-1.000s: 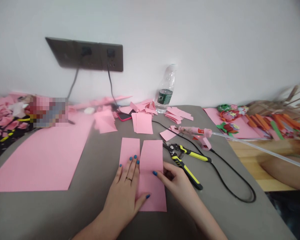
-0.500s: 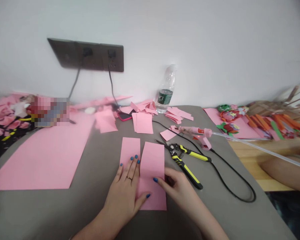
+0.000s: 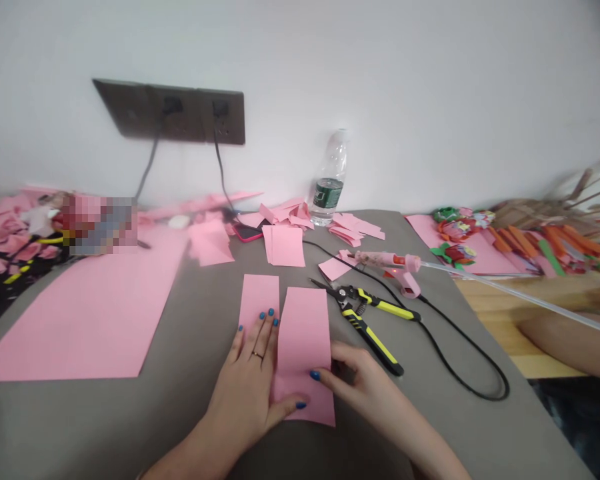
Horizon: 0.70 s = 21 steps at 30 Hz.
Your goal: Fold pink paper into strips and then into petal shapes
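My left hand (image 3: 250, 380) lies flat with its fingers stretched out over a pink paper strip (image 3: 260, 297), covering its near part. Its thumb rests on a second pink paper strip (image 3: 304, 327) to the right. That strip bows up a little, its left side beside my left fingers. At its right edge, my right hand (image 3: 357, 380) pinches it, with the thumb on top and the other fingers partly hidden underneath. Just beyond my right hand lie pruning shears (image 3: 365, 317) with yellow and black handles, their blades spread.
A pink glue gun (image 3: 387, 261) with a long clear stick and black cord lies to the right. Pink paper pieces (image 3: 285, 247) and a water bottle (image 3: 327, 193) are near the wall. A large pink sheet (image 3: 95, 320) lies left. Another person's arm (image 3: 570, 343) shows at right.
The right-hand strip has slid slightly towards me, and its near edge now lifts and curves. My right hand has shifted slightly nearer with it. My left hand has barely moved.
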Tool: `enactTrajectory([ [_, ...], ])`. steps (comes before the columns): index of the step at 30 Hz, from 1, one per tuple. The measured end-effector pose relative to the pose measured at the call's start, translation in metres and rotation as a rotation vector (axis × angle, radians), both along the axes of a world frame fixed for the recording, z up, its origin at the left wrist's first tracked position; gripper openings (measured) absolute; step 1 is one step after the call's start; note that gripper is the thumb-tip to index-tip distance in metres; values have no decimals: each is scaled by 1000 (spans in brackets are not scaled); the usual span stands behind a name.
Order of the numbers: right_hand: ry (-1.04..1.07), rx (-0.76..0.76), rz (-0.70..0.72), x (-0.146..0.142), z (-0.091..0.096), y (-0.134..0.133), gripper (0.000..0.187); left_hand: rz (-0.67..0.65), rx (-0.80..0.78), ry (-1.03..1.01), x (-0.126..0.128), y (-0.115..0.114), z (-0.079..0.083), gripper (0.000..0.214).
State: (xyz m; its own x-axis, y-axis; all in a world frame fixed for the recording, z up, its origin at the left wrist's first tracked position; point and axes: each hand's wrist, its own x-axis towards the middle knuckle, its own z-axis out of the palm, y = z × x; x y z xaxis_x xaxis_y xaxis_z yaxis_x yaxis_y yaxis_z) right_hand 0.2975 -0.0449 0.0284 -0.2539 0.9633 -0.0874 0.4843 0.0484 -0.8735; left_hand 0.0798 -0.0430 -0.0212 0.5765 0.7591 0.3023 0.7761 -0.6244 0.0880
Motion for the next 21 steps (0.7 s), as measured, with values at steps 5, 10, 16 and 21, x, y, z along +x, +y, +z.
enactTrajectory([
  [5, 24, -47, 15, 0, 3, -4, 18, -21, 14, -14, -1, 2, -4, 121],
  [10, -17, -26, -64, -3, -8, -4, 21, 17, 51, -16, -3, -2, 7, 113],
  [16, -13, 3, -179, -11, -18, 11, 27, 38, 16, 45, -4, -3, 9, 117],
  [21, -105, -16, -138, -15, -14, 13, 24, 37, -112, 99, -4, 0, 0, 119],
])
